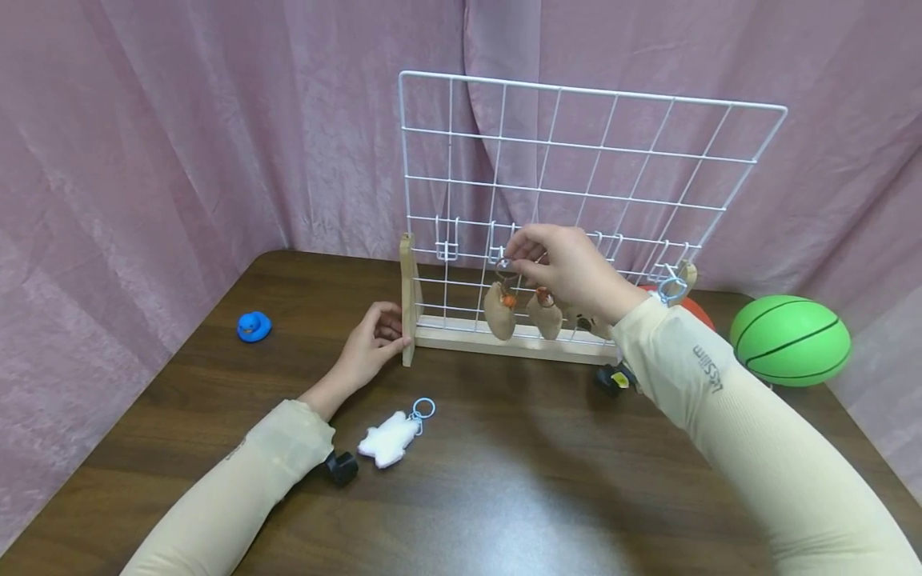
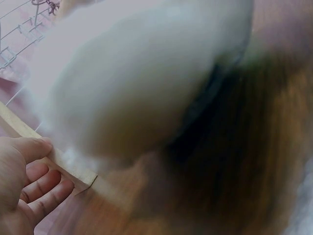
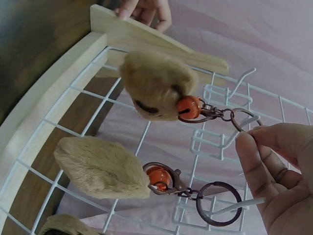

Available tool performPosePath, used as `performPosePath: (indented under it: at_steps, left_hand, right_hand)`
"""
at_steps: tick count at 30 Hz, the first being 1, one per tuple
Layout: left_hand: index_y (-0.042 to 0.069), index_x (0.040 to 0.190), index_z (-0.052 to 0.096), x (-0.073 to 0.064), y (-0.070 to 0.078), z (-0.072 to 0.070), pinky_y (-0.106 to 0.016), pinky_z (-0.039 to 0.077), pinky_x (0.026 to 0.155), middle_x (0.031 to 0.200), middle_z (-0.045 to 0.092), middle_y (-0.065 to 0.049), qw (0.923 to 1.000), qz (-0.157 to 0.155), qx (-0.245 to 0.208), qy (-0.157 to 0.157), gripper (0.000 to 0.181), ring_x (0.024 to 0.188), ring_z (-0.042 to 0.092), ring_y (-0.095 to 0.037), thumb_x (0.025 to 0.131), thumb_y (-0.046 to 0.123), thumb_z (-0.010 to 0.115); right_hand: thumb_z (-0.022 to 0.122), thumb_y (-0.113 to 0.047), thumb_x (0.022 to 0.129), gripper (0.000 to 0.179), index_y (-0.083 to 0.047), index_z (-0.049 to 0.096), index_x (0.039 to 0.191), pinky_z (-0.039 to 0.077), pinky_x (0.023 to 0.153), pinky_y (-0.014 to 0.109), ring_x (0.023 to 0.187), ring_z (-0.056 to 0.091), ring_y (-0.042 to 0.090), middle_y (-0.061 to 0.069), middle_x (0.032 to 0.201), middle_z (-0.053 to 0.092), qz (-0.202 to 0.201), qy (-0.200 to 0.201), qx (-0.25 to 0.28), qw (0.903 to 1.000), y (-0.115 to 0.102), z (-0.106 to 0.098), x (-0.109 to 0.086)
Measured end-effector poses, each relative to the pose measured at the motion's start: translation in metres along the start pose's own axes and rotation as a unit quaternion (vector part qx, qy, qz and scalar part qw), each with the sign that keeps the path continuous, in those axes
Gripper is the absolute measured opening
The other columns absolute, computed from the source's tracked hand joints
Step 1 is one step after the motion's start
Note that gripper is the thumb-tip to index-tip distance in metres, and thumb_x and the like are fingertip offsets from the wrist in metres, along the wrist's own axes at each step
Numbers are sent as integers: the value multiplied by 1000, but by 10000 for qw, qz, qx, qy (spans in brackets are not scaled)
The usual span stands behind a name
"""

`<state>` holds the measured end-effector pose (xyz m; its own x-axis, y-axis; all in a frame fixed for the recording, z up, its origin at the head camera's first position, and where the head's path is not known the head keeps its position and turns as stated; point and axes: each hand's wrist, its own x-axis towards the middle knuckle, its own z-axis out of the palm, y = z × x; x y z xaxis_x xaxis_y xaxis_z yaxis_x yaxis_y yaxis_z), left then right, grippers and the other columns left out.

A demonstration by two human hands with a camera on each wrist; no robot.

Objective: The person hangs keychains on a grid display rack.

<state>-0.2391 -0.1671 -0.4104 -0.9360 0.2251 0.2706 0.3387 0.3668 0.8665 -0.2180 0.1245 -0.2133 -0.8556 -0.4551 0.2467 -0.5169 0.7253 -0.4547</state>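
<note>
My right hand [image 1: 569, 268] pinches the bronze ring [image 3: 243, 120] of a tan plush keychain [image 3: 154, 85] with an orange bell [image 3: 188, 106]. That ring overlaps a white hook on the wire grid rack [image 1: 547, 190]. A second tan keychain [image 3: 100, 166] hangs from the neighbouring hook by its ring [image 3: 218, 203]. Part of a third tan plush [image 3: 68, 226] shows beyond it. My left hand [image 1: 370, 344] grips the rack's wooden end piece [image 1: 407, 304], thumb on the near side. A large pale blur covers much of the left wrist view.
A white plush keychain [image 1: 390, 439] with a blue ring lies on the wooden table [image 1: 504, 496]. The blue rubber duck [image 1: 254, 326] sits far left. To the right are a green ball [image 1: 790, 340] and a partly hidden red object [image 1: 700, 310]. Bare hooks [image 1: 446, 250] hang at the rack's left.
</note>
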Motion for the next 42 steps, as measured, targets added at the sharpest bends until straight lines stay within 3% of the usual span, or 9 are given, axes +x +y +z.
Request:
performPosePath:
  at_steps: [14,25,34,42]
  left_hand:
    - [5,128,41,0,1,0,-26,55,80,107,56,-20,10000,-35,-3,-25,47,95,59,-29,89,4,66]
    - [5,128,41,1,0,-1,-20,54,78,106,56,-20,10000,-36,-31,9,46,95,59,-29,89,4,67]
    - [5,128,42,0,-2,0,-20,54,78,106,57,-20,10000,-53,-73,20,47,94,59,-28,89,5,67]
    - [5,127,42,-1,0,1,-20,54,77,106,57,-20,9999,-55,-114,33,46,94,59,-27,89,4,67]
  right_hand:
    - [63,-8,91,12,-6,65,102,53,86,36,90,65,21,9,94,69,15,-86,-208,9997,3,6,6]
    - [61,-5,91,13,-4,65,103,52,90,38,94,64,25,13,98,69,-21,-53,-242,9997,4,7,8]
    - [63,-10,91,18,-7,65,109,54,85,37,93,65,22,10,100,69,190,339,151,9991,3,3,2]
    - [64,-10,91,19,-6,65,110,53,86,35,92,64,20,9,100,70,15,704,471,9964,-2,1,-4]
